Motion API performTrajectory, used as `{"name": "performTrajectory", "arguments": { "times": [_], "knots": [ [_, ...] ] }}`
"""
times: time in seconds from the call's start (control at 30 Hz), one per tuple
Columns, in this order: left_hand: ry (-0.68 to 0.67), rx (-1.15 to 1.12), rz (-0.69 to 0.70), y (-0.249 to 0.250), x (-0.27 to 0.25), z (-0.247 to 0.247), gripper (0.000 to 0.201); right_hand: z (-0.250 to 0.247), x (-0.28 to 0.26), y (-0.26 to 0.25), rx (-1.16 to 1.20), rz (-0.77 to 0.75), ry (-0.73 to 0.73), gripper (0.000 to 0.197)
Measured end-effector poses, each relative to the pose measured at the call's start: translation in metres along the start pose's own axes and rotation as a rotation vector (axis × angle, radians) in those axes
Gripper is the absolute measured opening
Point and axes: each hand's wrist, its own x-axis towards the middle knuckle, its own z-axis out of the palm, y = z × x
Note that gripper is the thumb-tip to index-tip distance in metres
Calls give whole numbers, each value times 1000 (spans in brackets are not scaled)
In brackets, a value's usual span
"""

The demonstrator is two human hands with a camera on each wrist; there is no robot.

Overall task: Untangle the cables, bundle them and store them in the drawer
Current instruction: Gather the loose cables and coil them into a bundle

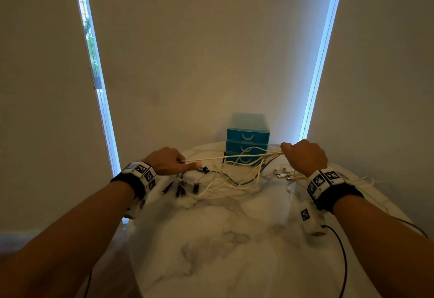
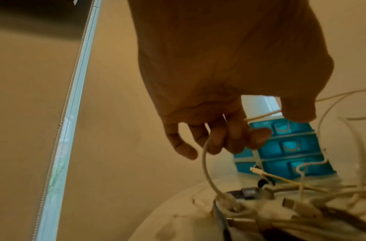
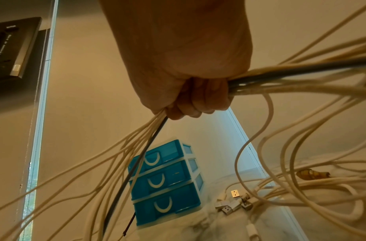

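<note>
My right hand [image 1: 305, 156] is fisted tight around a whole bunch of cables [image 3: 297, 78], mostly cream-white ones plus one dark grey cable [image 3: 136, 164] running through the same grip. They fan out of the fist on both sides. On the thumb side they spread down toward the table, and on the pinky side they droop in big loops behind my wrist.

My left hand [image 1: 168, 162] has a single white cable [image 1: 225, 156] pinched between thumb and curled fingers [image 2: 235, 140], index finger sticking out straight. That cable runs fairly taut from my left fingers across to my right fist. From the left wrist view the same cable loops down below my fingers into the pile.

Under and between my hands, the rest of the tangle [image 1: 234, 180] lies on the marble table [image 1: 234, 250]. A few dark plugs [image 1: 180, 188] lie just below my left fingers, and a cluster of silver USB plugs [image 3: 233, 203] sits below my right fist.

The teal three-drawer box [image 1: 247, 142] is just past my hands, closer to the right one, all three drawers closed, with some of the cables crossing in front of it.
</note>
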Motion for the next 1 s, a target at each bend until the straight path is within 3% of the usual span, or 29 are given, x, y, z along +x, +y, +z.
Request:
{"name": "performTrajectory", "arguments": {
  "times": [0.1,0.17,0.27,0.33,0.5,0.63,0.73,0.8,0.87,0.93,0.97,1.0],
  "knots": [
    [-106,16,-113,-5,-1,12,97,2,1,-4,-7,-9,8,51],
    [-97,106,-162,-8,1,16,106,1,1,-3,-28,-15,21,51],
    [9,292,-259,-26,11,20,95,0,0,2,-41,6,43,51],
    [51,247,-271,-36,21,22,86,1,-3,3,-55,5,47,51],
    [69,6,-196,-49,32,40,25,1,-9,-4,-30,10,15,51],
    [187,10,-144,-22,38,37,34,1,-11,-8,-33,-58,21,52],
    [406,-288,150,54,38,22,20,3,-12,-15,-98,-107,3,50],
    [341,-444,295,120,28,10,50,5,-14,-21,-125,-135,-18,47],
    [96,-473,363,173,22,10,88,7,-13,-26,-98,-157,-3,49],
    [-134,-367,377,196,27,24,115,6,-13,-30,-62,-163,-12,49],
    [-171,-282,361,198,32,32,120,2,-16,-32,-67,-160,-36,47],
    [-164,-226,338,198,37,39,112,-1,-18,-31,-101,-188,-52,44]
  ]
}}
